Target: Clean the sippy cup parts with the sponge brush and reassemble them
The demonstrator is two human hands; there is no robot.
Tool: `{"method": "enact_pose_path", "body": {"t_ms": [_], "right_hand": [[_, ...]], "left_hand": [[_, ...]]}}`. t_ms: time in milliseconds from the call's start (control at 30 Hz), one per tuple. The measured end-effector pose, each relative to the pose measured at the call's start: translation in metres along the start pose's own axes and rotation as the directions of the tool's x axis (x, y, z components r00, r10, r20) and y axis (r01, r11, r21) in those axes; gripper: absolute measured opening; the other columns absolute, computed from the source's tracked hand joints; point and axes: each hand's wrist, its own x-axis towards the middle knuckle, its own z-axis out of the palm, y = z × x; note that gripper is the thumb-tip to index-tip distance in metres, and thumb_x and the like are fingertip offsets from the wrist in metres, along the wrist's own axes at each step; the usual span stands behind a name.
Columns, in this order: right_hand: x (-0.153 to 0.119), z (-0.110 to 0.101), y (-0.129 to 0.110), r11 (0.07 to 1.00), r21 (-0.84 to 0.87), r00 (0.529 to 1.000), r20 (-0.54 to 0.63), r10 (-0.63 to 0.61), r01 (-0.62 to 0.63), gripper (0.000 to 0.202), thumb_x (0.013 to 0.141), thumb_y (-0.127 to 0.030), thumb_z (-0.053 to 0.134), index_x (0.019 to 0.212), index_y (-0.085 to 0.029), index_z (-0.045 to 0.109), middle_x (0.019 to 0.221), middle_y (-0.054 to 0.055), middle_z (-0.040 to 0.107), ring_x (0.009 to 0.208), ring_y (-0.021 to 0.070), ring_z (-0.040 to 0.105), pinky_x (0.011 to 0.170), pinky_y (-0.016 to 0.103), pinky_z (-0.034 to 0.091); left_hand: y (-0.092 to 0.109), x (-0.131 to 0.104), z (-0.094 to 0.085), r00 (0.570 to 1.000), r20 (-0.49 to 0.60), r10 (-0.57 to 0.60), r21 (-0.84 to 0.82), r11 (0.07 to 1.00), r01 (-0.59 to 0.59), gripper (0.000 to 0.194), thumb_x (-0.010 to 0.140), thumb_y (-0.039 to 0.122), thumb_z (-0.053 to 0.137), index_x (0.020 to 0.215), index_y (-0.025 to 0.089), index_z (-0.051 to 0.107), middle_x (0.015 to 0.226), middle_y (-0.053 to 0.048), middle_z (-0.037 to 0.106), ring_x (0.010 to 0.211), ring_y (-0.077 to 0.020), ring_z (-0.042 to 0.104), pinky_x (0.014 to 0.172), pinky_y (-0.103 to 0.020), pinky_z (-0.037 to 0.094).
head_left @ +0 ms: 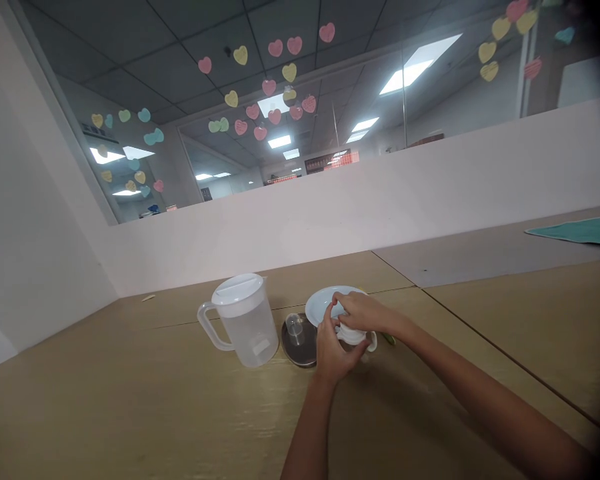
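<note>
Two bare hands meet over the table, a smooth, yellowish-brown surface (pixel 205 413) crossed by dark seams. The left hand (pixel 336 353) curls around one glossy white vessel (pixel 351 335), its thumb along the near side; the right hand (pixel 360 312) bends over the top with fingers curled, and whether it pinches anything I cannot tell. A rounded white loop shows at the vessel's right; the hands hide much of the rest. Just beyond lies one slim green item (pixel 389 339), partly covered. Left of the hands is one round, dark tray (pixel 300 352) with a shiny rim, bearing one small clear cup (pixel 294 327). Beside it stands one translucent plastic pitcher (pixel 254 333), handled and white-lidded. Behind the hands sits one pale-blue oval plate (pixel 320 307), partly blocked. Farther back lie one teal cloth (pixel 580 231) and one thin sliver (pixel 149 298), then a plain white wall (pixel 290 227) and glass dotted with many paper hearts (pixel 275 48).
</note>
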Motion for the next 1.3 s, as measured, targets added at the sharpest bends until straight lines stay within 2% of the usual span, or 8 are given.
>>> {"method": "enact_pose_path", "body": {"t_ms": [267,400,567,700,867,1000,1133,1300], "right_hand": [[-0.008,-0.012,0.001,0.994,-0.109,1.0,-0.025,-0.007,0.004,0.041,0.071,-0.05,0.054,0.098,-0.018,0.056,0.086,0.008,0.065,0.079,0.0235,0.059,0.056,0.026,0.031],[-0.007,-0.007,0.005,0.996,-0.063,0.993,0.1,-0.062,0.069,0.053,0.063,-0.046,0.063,0.107,-0.021,0.051,0.086,0.006,0.065,0.08,0.0231,0.06,0.056,0.025,0.033],[0.0,0.004,-0.005,0.994,-0.096,0.996,0.07,0.054,-0.047,0.045,0.072,-0.045,0.053,0.103,-0.013,0.051,0.088,0.013,0.064,0.08,0.0255,0.06,0.058,0.028,0.036],[0.002,0.005,-0.011,0.992,-0.102,0.996,0.056,0.074,-0.068,0.04,0.073,-0.038,0.052,0.103,-0.012,0.052,0.089,0.014,0.063,0.081,0.0253,0.06,0.059,0.028,0.036],[-0.004,-0.006,-0.001,0.998,-0.002,0.994,0.094,0.063,-0.063,0.051,0.066,-0.052,0.057,0.102,-0.016,0.055,0.089,0.01,0.064,0.079,0.0237,0.059,0.055,0.025,0.033],[-0.01,-0.018,0.0,0.995,0.023,0.984,0.15,0.094,-0.099,0.048,0.068,-0.059,0.053,0.088,-0.015,0.06,0.083,0.01,0.064,0.072,0.0216,0.059,0.051,0.025,0.029],[-0.012,-0.017,-0.011,0.995,-0.065,0.982,0.168,0.089,-0.079,0.034,0.069,-0.044,0.059,0.082,-0.013,0.061,0.085,0.012,0.065,0.075,0.0216,0.059,0.051,0.025,0.026],[-0.012,-0.012,-0.009,1.0,-0.004,0.982,0.187,-0.019,0.02,0.026,0.07,-0.031,0.058,0.088,-0.013,0.059,0.088,0.01,0.063,0.079,0.0209,0.057,0.056,0.025,0.032]], "left_hand": [[-0.001,-0.002,0.0,0.999,0.016,0.031,0.073,0.997,-0.032,0.087,0.065,0.051,0.066,0.136,0.019,0.027,0.104,-0.008,0.057,0.099,-0.0226,0.052,0.093,-0.04,0.039],[-0.006,-0.002,0.003,1.0,0.008,-0.007,0.075,0.997,0.006,0.089,0.062,0.051,0.068,0.135,0.018,0.028,0.102,-0.008,0.057,0.096,-0.0216,0.052,0.089,-0.038,0.042],[-0.006,-0.001,0.007,1.0,-0.01,0.023,0.04,0.999,-0.022,0.078,0.063,0.045,0.069,0.128,0.018,0.036,0.106,-0.008,0.054,0.098,-0.0209,0.051,0.09,-0.037,0.041],[-0.003,-0.002,0.008,1.0,-0.024,0.001,0.068,0.998,0.001,0.076,0.062,0.047,0.069,0.125,0.019,0.038,0.102,-0.007,0.054,0.095,-0.0205,0.05,0.088,-0.037,0.042],[-0.001,-0.004,0.009,0.998,-0.057,-0.023,0.088,0.996,0.028,0.075,0.061,0.052,0.068,0.123,0.019,0.042,0.103,-0.007,0.055,0.097,-0.023,0.05,0.088,-0.039,0.041],[-0.003,-0.005,0.01,0.997,-0.074,-0.027,0.092,0.995,0.034,0.076,0.059,0.051,0.07,0.123,0.019,0.044,0.107,-0.009,0.055,0.101,-0.0248,0.05,0.09,-0.041,0.04],[-0.003,-0.004,0.009,0.997,-0.037,-0.061,0.052,0.997,0.063,0.075,0.058,0.045,0.072,0.123,0.02,0.043,0.104,-0.007,0.055,0.094,-0.0216,0.051,0.086,-0.039,0.043],[0.0,-0.002,0.007,0.999,-0.015,-0.033,0.03,0.999,0.033,0.069,0.059,0.043,0.072,0.119,0.02,0.046,0.105,-0.006,0.056,0.096,-0.0221,0.051,0.087,-0.038,0.042]]}}
